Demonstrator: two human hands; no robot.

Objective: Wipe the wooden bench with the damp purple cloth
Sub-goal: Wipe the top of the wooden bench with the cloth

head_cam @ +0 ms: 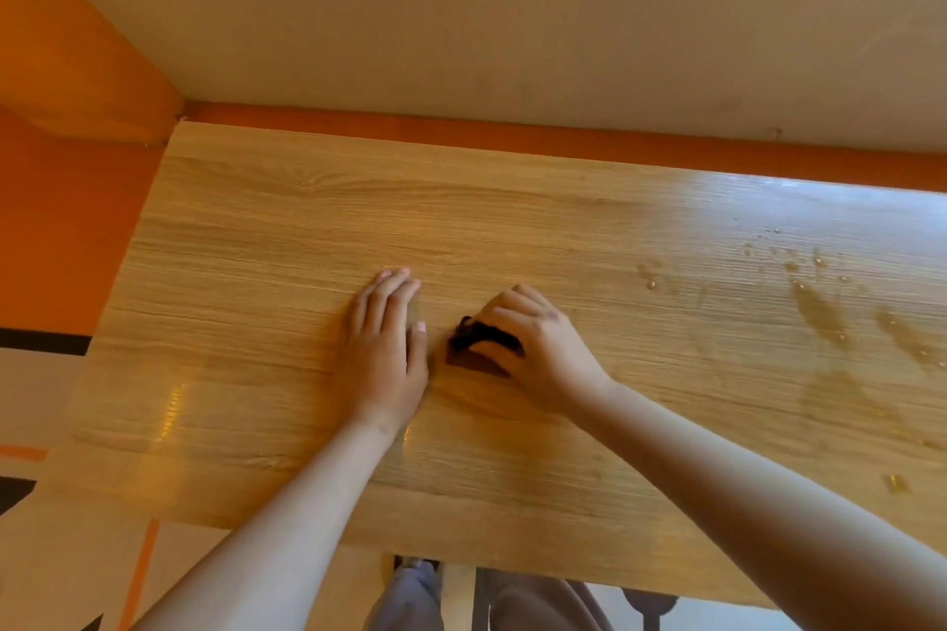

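The wooden bench [246, 272] fills the middle of the head view, its light grain running left to right. My left hand [384, 348] lies flat on it with straight fingers, palm down. Just to its right, my right hand [533, 348] curls over a small bunched dark purple cloth [479, 341] and presses it onto the wood. Only the cloth's left end shows from under my fingers. The two hands are a short gap apart.
Water droplets and wet streaks [820, 313] shine on the bench's right part. A cream wall with an orange band [512, 133] runs along the far edge, and an orange wall [66, 200] stands at the left. My legs [410, 594] show below the near edge.
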